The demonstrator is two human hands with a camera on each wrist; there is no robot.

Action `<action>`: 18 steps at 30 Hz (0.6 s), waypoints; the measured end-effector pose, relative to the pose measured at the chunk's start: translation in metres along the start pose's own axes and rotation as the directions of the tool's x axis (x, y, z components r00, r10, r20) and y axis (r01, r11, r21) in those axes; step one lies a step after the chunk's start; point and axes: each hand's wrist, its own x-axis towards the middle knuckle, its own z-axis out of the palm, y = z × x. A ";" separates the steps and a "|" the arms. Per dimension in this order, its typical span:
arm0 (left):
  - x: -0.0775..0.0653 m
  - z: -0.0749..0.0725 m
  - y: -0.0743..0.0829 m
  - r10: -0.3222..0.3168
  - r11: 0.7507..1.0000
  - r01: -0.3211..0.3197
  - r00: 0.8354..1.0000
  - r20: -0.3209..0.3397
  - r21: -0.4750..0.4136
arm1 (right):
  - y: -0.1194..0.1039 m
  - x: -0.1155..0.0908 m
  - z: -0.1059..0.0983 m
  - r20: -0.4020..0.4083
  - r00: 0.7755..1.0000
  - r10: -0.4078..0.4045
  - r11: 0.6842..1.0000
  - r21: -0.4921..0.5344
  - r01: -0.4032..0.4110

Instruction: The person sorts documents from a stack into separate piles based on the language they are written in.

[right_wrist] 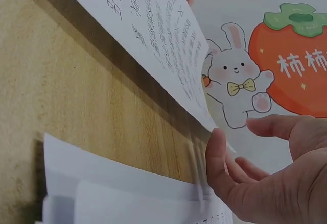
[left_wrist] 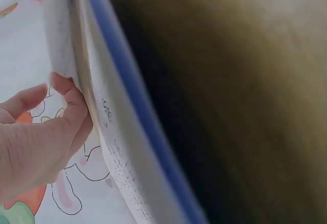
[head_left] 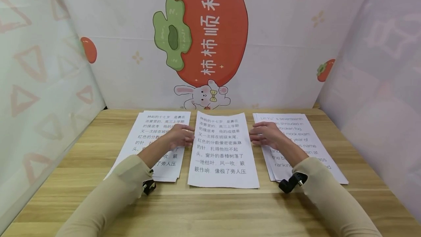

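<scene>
A sheet of paper (head_left: 220, 153) with printed Chinese text lies in the middle of the table, its far edge slightly curled up. My left hand (head_left: 180, 136) is at the sheet's left edge, its fingertips against the paper. At the opposite edge, my right hand (head_left: 268, 135) touches the side with its fingers. In the left wrist view the thumb of the left hand (left_wrist: 46, 137) stands apart from its fingers. The right wrist view likewise shows the thumb of the right hand (right_wrist: 281, 183) away from the sheet (right_wrist: 153, 40); nothing is pinched.
Under my left forearm lies a stack of Chinese-text sheets (head_left: 131, 160), its edges uneven. A stack with English text (head_left: 315, 149) lies under my right forearm. Both rest on the wooden table (head_left: 210, 211). A printed curtain (head_left: 279, 46) closes off the back, with side panels left and right.
</scene>
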 end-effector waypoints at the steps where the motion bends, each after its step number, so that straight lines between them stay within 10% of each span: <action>1: 0.001 0.001 0.000 -0.003 1.000 0.003 1.000 -0.006 0.012 | 0.000 0.000 0.001 0.001 1.000 -0.002 1.000 -0.003 0.002; 18: -0.002 0.005 0.003 0.018 0.994 -0.013 0.999 -0.045 0.107 | 0.004 0.000 0.013 0.047 0.997 -0.056 0.993 -0.103 0.061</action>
